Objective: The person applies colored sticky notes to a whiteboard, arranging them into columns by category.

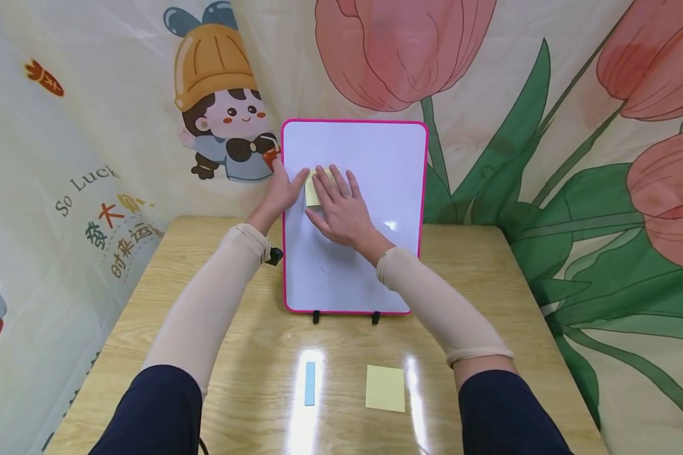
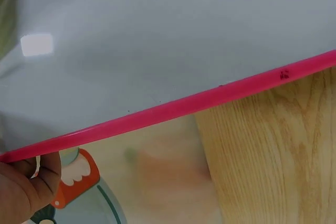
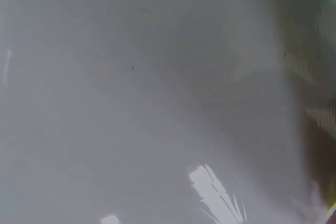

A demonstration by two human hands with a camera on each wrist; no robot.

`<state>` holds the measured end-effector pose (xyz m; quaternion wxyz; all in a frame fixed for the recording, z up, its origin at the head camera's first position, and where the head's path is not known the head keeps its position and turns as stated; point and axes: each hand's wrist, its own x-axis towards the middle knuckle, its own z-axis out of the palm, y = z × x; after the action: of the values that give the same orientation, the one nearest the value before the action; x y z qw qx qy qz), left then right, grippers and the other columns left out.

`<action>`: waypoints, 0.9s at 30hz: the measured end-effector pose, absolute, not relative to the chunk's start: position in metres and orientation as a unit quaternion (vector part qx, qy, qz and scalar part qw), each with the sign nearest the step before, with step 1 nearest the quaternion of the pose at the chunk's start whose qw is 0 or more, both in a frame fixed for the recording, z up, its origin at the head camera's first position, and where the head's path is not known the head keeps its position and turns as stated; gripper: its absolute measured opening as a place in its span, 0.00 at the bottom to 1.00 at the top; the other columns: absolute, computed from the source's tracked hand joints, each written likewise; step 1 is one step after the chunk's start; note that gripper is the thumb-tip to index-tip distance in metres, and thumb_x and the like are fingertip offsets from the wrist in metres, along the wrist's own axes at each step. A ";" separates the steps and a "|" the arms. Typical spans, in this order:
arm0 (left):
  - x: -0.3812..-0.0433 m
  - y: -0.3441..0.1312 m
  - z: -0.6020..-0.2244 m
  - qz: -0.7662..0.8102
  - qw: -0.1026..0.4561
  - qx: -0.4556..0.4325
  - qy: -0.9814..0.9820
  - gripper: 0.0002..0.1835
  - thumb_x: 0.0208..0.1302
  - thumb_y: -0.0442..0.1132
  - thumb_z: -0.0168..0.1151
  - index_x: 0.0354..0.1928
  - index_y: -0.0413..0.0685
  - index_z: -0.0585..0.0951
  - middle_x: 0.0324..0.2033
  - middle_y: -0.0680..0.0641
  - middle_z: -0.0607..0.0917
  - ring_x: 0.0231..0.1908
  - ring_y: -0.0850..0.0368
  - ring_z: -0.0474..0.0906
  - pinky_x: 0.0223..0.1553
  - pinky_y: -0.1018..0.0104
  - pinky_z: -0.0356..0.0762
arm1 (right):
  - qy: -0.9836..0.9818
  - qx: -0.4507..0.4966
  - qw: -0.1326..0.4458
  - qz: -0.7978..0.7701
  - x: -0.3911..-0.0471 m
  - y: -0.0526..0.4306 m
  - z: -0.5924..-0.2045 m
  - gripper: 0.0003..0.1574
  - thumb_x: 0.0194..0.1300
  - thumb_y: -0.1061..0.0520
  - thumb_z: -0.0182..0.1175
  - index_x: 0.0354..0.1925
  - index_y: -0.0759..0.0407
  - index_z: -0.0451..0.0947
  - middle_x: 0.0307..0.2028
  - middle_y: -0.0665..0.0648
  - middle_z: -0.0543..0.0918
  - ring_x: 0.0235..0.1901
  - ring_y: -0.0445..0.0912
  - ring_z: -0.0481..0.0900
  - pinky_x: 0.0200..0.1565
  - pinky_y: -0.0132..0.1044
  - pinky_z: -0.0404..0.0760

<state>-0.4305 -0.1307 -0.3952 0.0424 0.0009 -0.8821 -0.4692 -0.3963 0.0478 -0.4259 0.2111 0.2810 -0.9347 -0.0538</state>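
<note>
A whiteboard (image 1: 353, 278) with a pink frame stands upright at the table's back. My left hand (image 1: 281, 189) grips its left edge, thumb over the front and fingers curled behind; the left wrist view catches those fingers (image 2: 44, 177) below the pink frame. On the board's upper left sits a yellow sticky note (image 1: 312, 196). The fingers of my right hand (image 1: 344, 212) lie straight and spread across this note, pressing it against the board and hiding its right part. Only the glossy board surface (image 3: 131, 119) fills most of the right wrist view.
Nearer on the wooden table (image 1: 233, 392) lie a narrow blue strip (image 1: 310, 383) and another yellow sticky note (image 1: 385, 388). Black feet (image 1: 316, 316) support the board's lower edge. A printed cloth (image 1: 489, 95) with tulips hangs close behind the table.
</note>
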 end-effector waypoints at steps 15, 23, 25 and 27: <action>-0.430 -0.131 -0.397 -0.481 0.039 -0.007 -0.876 0.44 0.72 0.60 0.51 0.75 0.45 0.42 0.68 0.33 0.64 0.66 0.44 0.65 0.69 0.49 0.63 | -0.953 0.239 0.179 -0.058 -0.395 0.062 -0.427 0.51 0.73 0.27 0.27 0.79 0.53 0.31 0.79 0.50 0.29 0.78 0.52 0.21 0.74 0.54 0.21; -0.428 -0.132 -0.398 -0.481 0.033 0.006 -0.876 0.46 0.71 0.62 0.50 0.75 0.46 0.41 0.69 0.33 0.64 0.68 0.42 0.65 0.69 0.48 0.64 | -0.956 0.233 0.174 -0.038 -0.390 0.073 -0.431 0.52 0.72 0.27 0.28 0.79 0.54 0.30 0.79 0.50 0.28 0.78 0.51 0.21 0.74 0.53 0.21; -0.427 -0.132 -0.399 -0.480 0.036 0.008 -0.877 0.46 0.71 0.63 0.49 0.75 0.46 0.41 0.69 0.32 0.63 0.69 0.42 0.63 0.70 0.49 0.62 | -0.955 0.236 0.175 -0.030 -0.389 0.076 -0.431 0.52 0.72 0.27 0.29 0.79 0.54 0.31 0.79 0.50 0.28 0.78 0.51 0.22 0.74 0.53 0.21; -0.426 -0.132 -0.399 -0.477 0.037 0.012 -0.878 0.47 0.71 0.64 0.49 0.76 0.47 0.40 0.71 0.33 0.61 0.71 0.42 0.61 0.72 0.49 0.60 | -0.955 0.237 0.177 -0.020 -0.387 0.079 -0.430 0.53 0.71 0.27 0.30 0.79 0.54 0.32 0.79 0.50 0.29 0.78 0.51 0.22 0.74 0.53 0.21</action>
<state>-0.4257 -0.1316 -0.3986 0.0368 0.0124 -0.8778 -0.4774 -0.3865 0.0794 -0.4303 0.1768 0.2371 -0.9550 -0.0204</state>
